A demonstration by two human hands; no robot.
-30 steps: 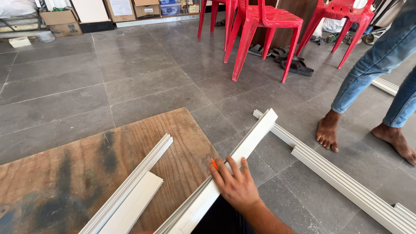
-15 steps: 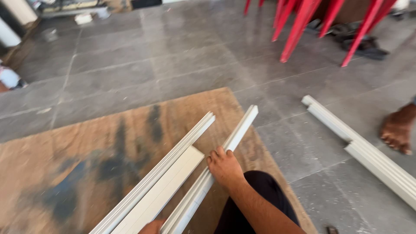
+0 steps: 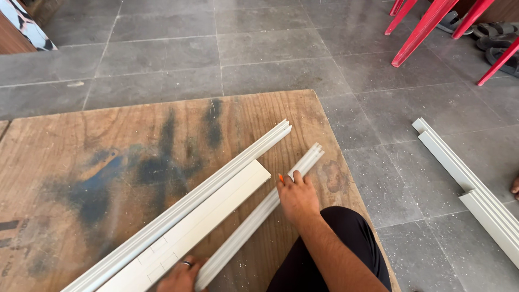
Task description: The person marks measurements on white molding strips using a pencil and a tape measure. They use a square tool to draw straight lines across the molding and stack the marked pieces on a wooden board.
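Lying diagonally on the plywood board (image 3: 108, 162), the narrow trim strip (image 3: 259, 216) looks light, long and springy. Right hand (image 3: 298, 199) presses flat on its upper part, grip not closed; left hand (image 3: 181, 276) clasps the lower end. Support both ends to limit sag.

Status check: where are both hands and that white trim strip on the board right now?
Right hand flat on the narrow white trim strip, orange pencil tip at fingers. Left hand at its near end. Two wider strips alongside, plywood board underneath.

trim strips (image 3: 216, 208) on board (image 3: 108, 162), chairs (image 3: 427, 24) behind
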